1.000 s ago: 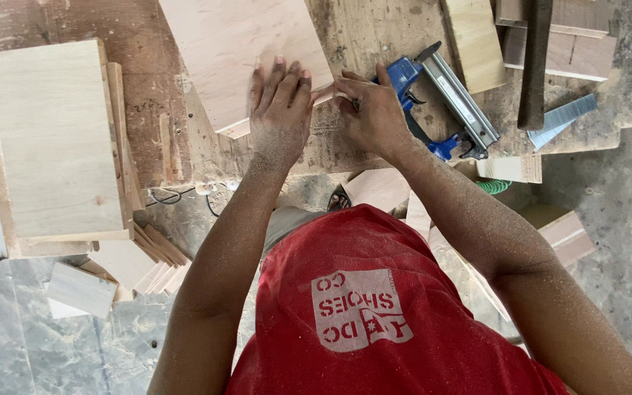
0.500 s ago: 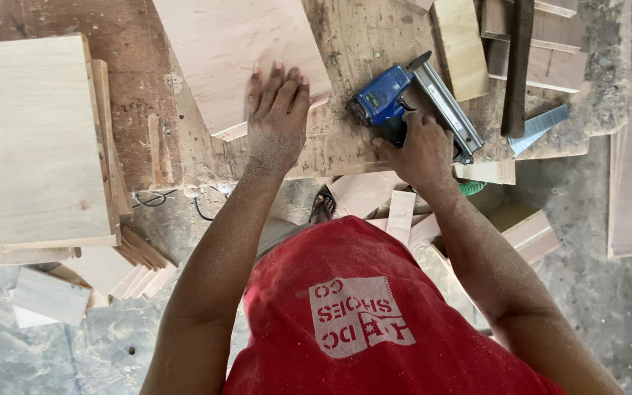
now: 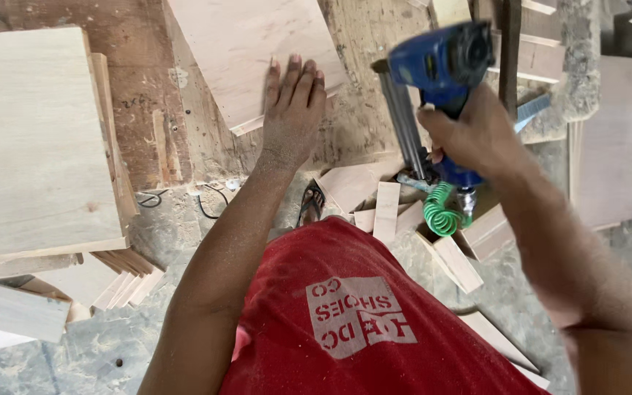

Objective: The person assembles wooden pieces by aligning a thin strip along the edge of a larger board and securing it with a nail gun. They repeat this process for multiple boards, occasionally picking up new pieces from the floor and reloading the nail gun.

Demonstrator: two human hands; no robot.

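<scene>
My left hand (image 3: 292, 110) lies flat, fingers spread, on the near edge of a pale plywood panel (image 3: 246, 51) resting on the dusty workbench (image 3: 148, 102). My right hand (image 3: 477, 135) grips a blue pneumatic nail gun (image 3: 437, 80) and holds it lifted above the bench edge, to the right of the panel. A green coiled air hose (image 3: 442, 208) hangs from the gun's handle.
A stack of plywood boards (image 3: 34, 139) sits at the left of the bench. Wood offcuts (image 3: 385, 208) lie on the floor below the bench edge, more boards (image 3: 612, 153) lean at the right. Wood strips (image 3: 543, 51) lie at the bench's far right.
My right hand took hold of the nail gun on the bench and lifted it up toward me. My left hand stayed pressed on the panel.
</scene>
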